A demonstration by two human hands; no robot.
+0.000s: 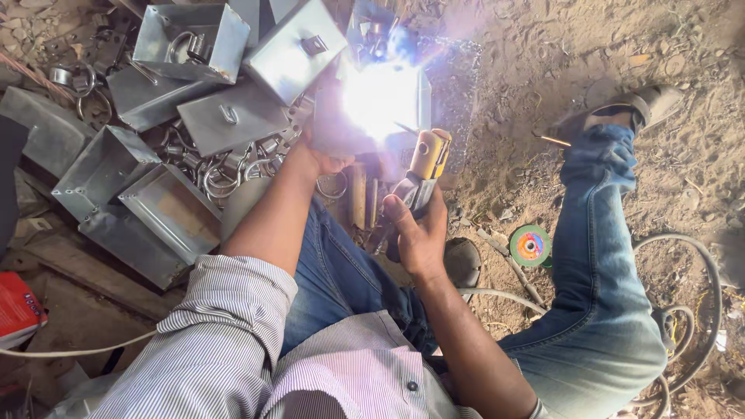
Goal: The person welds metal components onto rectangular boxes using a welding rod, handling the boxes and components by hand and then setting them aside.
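Right hand (419, 233) is seen closest, fingers wrapped tight around the grip of a yellow-headed electrode holder (425, 167); the rod tip is lost in the arc glare (380, 97). Left hand (318, 159) is pressed against the near edge of the metal box (365, 116) being welded, just left of the holder; finger spread cannot be told (washed out by glare). The box sits directly beyond the holder, its shape largely burnt out by the flash. Left of the box, a pile of sheet-metal trays (174, 209) is stacked, mostly empty; the far open one (190, 43) is seen holding a bent ring part. Loose rings (221, 174) are scattered between them. Right of the holder, a green grinding disc (531, 245) lies on the dirt. Cables (691, 310) are cut off at the frame edge.
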